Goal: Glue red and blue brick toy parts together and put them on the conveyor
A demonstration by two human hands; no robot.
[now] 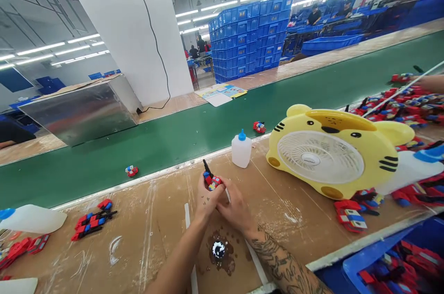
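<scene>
Both hands meet over the brown bench. A small red-and-blue plastic toy (213, 182) with a black rod sticking up is held between them. My left hand (205, 200) has its fingers closed around the toy's left side. From the right, my right hand (235, 204) pinches the same piece, thumb near its lower edge. The fingertips behind the toy are hidden. Just beyond the hands stands a white squeeze bottle (242, 151) with a blue nozzle. Below the wrists, a black-and-white round spot (218, 249) sits in a dark stain on the bench.
A yellow animal-faced fan (333, 150) stands at right, with piled red toys (391, 107) behind it. Several toys (90, 223) lie at left. The green conveyor (194, 134) carries a few. A blue bin (360, 264) is lower right; another person's hand (430, 83) reaches in, far right.
</scene>
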